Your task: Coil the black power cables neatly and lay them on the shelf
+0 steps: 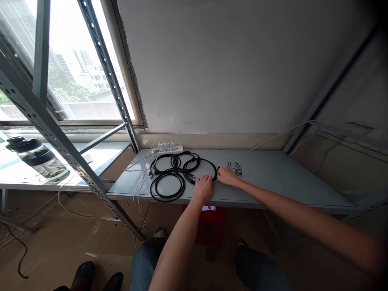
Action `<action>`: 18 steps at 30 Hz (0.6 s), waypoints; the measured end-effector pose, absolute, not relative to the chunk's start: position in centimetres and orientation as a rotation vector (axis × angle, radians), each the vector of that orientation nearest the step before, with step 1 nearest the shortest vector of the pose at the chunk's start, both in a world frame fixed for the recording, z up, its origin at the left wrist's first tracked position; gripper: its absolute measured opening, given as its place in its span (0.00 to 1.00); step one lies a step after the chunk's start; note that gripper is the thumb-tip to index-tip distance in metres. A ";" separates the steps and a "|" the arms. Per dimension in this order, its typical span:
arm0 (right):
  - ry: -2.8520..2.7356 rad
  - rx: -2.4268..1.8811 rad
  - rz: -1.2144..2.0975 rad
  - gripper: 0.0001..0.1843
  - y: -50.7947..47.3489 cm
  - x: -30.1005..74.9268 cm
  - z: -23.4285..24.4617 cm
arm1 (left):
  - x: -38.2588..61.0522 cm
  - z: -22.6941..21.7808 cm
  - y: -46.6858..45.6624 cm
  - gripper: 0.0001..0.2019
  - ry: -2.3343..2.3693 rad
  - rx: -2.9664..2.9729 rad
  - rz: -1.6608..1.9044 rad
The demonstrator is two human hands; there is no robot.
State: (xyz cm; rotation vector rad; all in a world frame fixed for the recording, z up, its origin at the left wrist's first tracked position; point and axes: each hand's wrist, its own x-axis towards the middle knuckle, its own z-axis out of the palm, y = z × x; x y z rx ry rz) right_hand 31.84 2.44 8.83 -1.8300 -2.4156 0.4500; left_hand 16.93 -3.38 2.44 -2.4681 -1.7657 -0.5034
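Several coils of black cable (pixel 167 198) lie on the grey shelf top (pixel 273 173), partly overlapping. A loop of the cable nearest me curves to the right toward both hands. My left hand (pixel 204 189) is closed on this black cable near the shelf's front edge; the fingertips are partly hidden. Just to its right, my right hand (pixel 227 177) is closed with thumb and fingers together on the same cable, and a short black piece shows at its fingertips. Beside my right hand lies a small pile of thin black ties (pixel 235 169).
A white power strip (pixel 176 149) with plugged-in adapters stands against the wall, its white cords hanging over the front edge. Metal uprights (pixel 103 196) frame the shelf. A water jug (pixel 38 157) stands at left. Under the shelf is a red stool (pixel 209 228). Another person's feet (pixel 85 273) show below.
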 end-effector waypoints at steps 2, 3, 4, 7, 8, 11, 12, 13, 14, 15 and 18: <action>-2.118 -1.882 1.001 0.12 2.9 31.9 9.1 | 16.9 2.5 -3.4 0.12 -1.769 -2.464 -0.507; -1.955 -1.869 1.252 0.12 3.1 32.1 9.0 | 16.9 2.5 -3.5 0.12 -1.773 -2.464 -0.508; -1.807 -1.838 1.441 0.12 3.2 32.4 8.9 | 16.9 2.5 -3.5 0.12 -1.774 -2.464 -0.510; -1.643 -1.734 1.567 0.11 3.3 33.0 7.5 | 16.9 2.5 -3.5 0.11 -1.772 -2.467 -0.519; -1.681 -1.706 1.500 0.11 3.1 33.1 7.0 | 16.9 2.5 -3.5 0.11 -1.773 -2.471 -0.519; -1.863 -1.624 1.232 0.13 2.4 33.4 5.7 | 16.9 2.5 -3.5 0.11 -1.780 -2.475 -0.515; -1.913 -1.618 1.123 0.15 2.2 33.6 5.5 | 16.8 2.5 -3.5 0.11 -1.780 -2.474 -0.515; -1.958 -1.619 0.996 0.17 2.1 33.9 5.4 | 16.8 2.4 -3.5 0.11 -1.778 -2.473 -0.517; -1.995 -1.633 0.838 0.19 2.1 34.5 5.3 | 16.8 2.4 -3.5 0.11 -1.774 -2.473 -0.521; -2.030 -1.646 0.654 0.22 2.2 35.4 5.3 | 16.7 2.4 -3.5 0.11 -1.770 -2.475 -0.526; -1.970 -1.708 0.189 0.22 3.2 39.4 5.0 | 16.7 2.4 -3.5 0.11 -1.764 -2.490 -0.533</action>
